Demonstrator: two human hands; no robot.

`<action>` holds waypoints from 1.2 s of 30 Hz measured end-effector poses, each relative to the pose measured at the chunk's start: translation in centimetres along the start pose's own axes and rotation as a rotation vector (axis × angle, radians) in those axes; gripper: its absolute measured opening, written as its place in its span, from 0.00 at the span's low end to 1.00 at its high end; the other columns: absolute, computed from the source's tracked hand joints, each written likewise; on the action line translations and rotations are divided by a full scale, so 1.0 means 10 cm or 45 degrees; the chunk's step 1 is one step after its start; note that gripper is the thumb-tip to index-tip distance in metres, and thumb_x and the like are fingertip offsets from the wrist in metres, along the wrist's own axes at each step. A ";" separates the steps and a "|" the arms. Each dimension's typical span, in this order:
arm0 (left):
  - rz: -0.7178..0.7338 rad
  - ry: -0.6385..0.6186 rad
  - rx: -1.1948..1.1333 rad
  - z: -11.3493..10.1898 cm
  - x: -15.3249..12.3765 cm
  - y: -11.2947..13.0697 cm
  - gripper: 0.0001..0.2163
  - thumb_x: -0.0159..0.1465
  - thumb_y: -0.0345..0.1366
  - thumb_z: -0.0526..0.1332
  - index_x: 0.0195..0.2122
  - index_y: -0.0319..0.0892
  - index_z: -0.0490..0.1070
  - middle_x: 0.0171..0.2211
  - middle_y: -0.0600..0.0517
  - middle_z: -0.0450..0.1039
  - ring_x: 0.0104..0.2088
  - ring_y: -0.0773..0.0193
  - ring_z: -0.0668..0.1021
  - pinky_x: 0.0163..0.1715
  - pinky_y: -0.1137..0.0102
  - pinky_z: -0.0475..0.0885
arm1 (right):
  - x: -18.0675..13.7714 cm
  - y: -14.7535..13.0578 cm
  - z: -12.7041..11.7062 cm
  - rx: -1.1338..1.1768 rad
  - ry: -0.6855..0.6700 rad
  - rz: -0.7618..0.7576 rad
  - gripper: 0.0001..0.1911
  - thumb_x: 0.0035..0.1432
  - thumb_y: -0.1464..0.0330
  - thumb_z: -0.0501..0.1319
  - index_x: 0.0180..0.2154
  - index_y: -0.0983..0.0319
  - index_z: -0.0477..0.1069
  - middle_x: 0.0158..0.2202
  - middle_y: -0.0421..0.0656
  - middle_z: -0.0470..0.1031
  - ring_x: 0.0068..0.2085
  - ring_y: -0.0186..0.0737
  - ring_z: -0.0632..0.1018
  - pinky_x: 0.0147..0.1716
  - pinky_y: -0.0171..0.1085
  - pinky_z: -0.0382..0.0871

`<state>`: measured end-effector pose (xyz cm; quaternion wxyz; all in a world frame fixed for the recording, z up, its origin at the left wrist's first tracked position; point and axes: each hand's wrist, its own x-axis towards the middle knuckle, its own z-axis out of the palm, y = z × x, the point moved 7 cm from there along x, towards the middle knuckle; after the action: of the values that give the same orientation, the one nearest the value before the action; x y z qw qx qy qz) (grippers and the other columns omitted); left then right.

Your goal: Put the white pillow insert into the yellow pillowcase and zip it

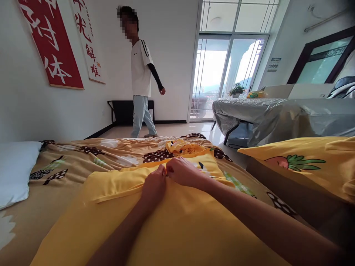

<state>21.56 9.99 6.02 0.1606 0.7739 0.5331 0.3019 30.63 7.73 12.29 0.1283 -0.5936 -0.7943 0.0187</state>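
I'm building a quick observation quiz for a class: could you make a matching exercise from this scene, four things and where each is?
1. Yellow cloth
2. White pillow
3. Potted plant
4. Red banner

A. Hanging on the wall
B. By the glass doors
C. On the patterned blanket, at the picture's left edge
D. Under the left hand and right hand

Pairs: 1-D, 2-C, 3-B, 4-A

Open air lies above the left hand (155, 181) and right hand (183, 171) at frame centre, over the patterned blanket (66, 197). Between the forearms, a wedge of room widens downward over the yellow cover (191, 225). The white pillow (18, 170) bounds sideways passage at far left; yellow cloth with a vegetable print (332, 179) obstructs it at right.
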 end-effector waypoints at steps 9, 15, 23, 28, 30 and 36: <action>-0.028 -0.008 -0.149 0.03 0.00 -0.09 0.12 0.67 0.42 0.44 0.32 0.45 0.60 0.28 0.51 0.69 0.29 0.60 0.71 0.28 0.69 0.53 | -0.10 0.17 0.10 0.011 0.056 0.024 0.09 0.52 0.73 0.54 0.23 0.63 0.69 0.22 0.41 0.70 0.23 0.30 0.60 0.24 0.33 0.47; -0.020 -0.008 -0.152 0.01 -0.03 -0.09 0.12 0.68 0.41 0.44 0.33 0.44 0.61 0.29 0.49 0.71 0.32 0.59 0.73 0.29 0.69 0.55 | -0.16 0.49 0.08 0.170 0.031 0.133 0.06 0.48 0.75 0.57 0.23 0.64 0.71 0.23 0.40 0.71 0.25 0.30 0.64 0.26 0.31 0.52; -0.042 -0.015 -0.088 0.02 -0.06 -0.07 0.13 0.68 0.41 0.42 0.34 0.44 0.61 0.30 0.49 0.72 0.33 0.59 0.74 0.31 0.69 0.57 | -0.33 0.91 0.01 0.231 0.058 0.149 0.06 0.48 0.74 0.58 0.24 0.65 0.73 0.22 0.39 0.71 0.26 0.30 0.66 0.26 0.31 0.55; -0.021 -0.031 0.111 0.03 -0.08 -0.03 0.12 0.68 0.39 0.41 0.33 0.44 0.59 0.29 0.50 0.71 0.33 0.58 0.74 0.30 0.68 0.57 | -0.48 1.15 0.01 0.319 0.108 0.219 0.07 0.48 0.72 0.59 0.22 0.64 0.73 0.19 0.37 0.67 0.24 0.29 0.63 0.25 0.30 0.53; 0.028 -0.050 0.264 0.04 -0.08 0.03 0.12 0.68 0.38 0.40 0.33 0.44 0.60 0.30 0.50 0.71 0.34 0.57 0.74 0.31 0.67 0.58 | -0.52 1.24 0.02 0.362 0.129 0.244 0.07 0.48 0.71 0.60 0.22 0.64 0.74 0.18 0.36 0.64 0.23 0.28 0.61 0.24 0.31 0.51; 0.367 -0.183 0.655 0.29 0.02 0.69 0.13 0.63 0.30 0.47 0.45 0.40 0.66 0.41 0.44 0.71 0.43 0.52 0.72 0.43 0.59 0.65 | -0.45 1.45 0.21 0.608 0.107 0.210 0.05 0.47 0.69 0.62 0.24 0.64 0.76 0.17 0.34 0.59 0.22 0.28 0.59 0.23 0.31 0.50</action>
<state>28.51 7.75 7.79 -0.0480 0.8762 0.4641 0.1210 44.94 8.01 6.81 0.2958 -0.6094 -0.7103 0.1914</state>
